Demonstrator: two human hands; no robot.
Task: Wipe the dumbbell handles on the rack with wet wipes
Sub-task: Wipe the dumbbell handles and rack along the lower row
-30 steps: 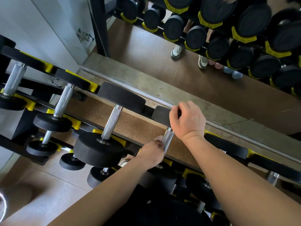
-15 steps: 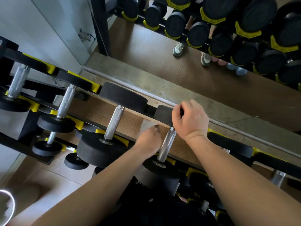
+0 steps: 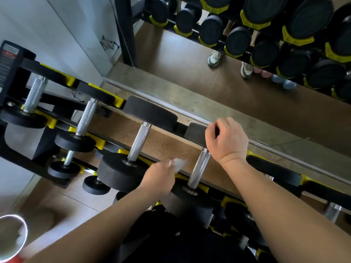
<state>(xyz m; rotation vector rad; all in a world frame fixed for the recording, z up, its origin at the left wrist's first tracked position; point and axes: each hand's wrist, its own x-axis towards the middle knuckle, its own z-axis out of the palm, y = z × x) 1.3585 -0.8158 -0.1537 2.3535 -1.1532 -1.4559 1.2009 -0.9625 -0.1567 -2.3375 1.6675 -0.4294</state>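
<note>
Left hand [image 3: 157, 177] pinching a wipe [image 3: 178, 164] just left of a dumbbell handle [image 3: 199, 168]; right hand [image 3: 226, 141] clenched round that dumbbell's far head [image 3: 195, 132].
Wipe looks clear of the steel, so this handle is judged mid-wipe or nearly done; no wet sheen shows, so the number finished cannot be told. More handles [image 3: 139, 143] wait to the left, others to the right and lower down. Rack [image 3: 28, 62]: black rails, yellow cradles, over a cork-brown board [image 3: 167, 145]. Far side, a mirror [image 3: 190, 59] shows dumbbells and shoes; white wall [image 3: 57, 35] at left; red cup [image 3: 14, 260] near left.
</note>
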